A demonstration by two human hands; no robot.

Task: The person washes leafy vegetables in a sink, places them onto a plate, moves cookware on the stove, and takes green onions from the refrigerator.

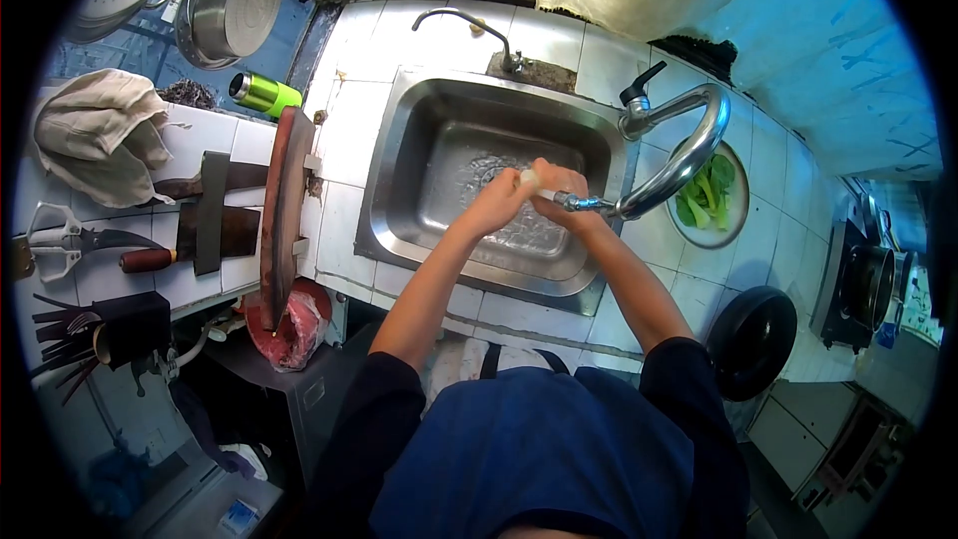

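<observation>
Pale piece (pixel 529 179) above the sink (pixel 399 180), between the two hands and just beside the mouth of the spout (pixel 711 135). The left hand (pixel 497 204) pinches it at the fingertips, the piece lying on that hand's right; the right hand (pixel 564 183) is close against its other side, its own grip partly hidden, so whether it grasps cannot be told. The piece's long axis is likewise indistinct.

The sink (pixel 419 170) is showing smooth brushed metal, the curved faucet (pixel 711 140) is gleaming like polished chrome, and glossy white tiles (pixel 349 145) are covering the desk (pixel 624 294) around them.
</observation>
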